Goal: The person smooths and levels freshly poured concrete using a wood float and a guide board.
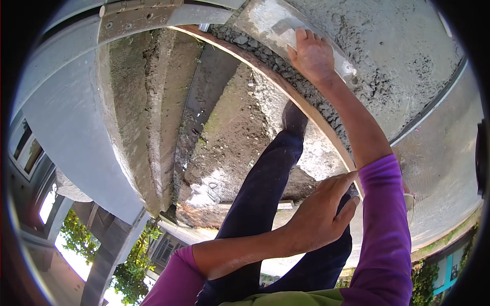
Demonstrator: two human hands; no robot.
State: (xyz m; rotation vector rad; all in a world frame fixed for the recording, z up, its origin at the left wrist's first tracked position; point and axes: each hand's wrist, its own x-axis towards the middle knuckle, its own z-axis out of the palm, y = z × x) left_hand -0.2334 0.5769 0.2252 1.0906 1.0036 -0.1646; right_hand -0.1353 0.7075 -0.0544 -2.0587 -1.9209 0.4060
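Note:
My right hand (pixel 315 55) is closed on the handle of a flat metal trowel (pixel 275 23), which lies on wet grey concrete (pixel 398 35). Coarser, crumbly concrete shows between the trowel and a curved wooden board (pixel 286 86) that edges the slab. Lower down, my left hand (pixel 321 211) hangs above my leg, its fingers stretched toward the board's near end and my right forearm. Nothing shows in the left hand; whether its fingertips touch the board cannot be told.
Below the board lies a dirt strip (pixel 229 137) with white patches, where my foot stands. A grey wall (pixel 66 122) and a ledge run along the left. A metal edge (pixel 434 104) bounds the concrete at right. Green plants (pixel 132 260) show at the bottom left.

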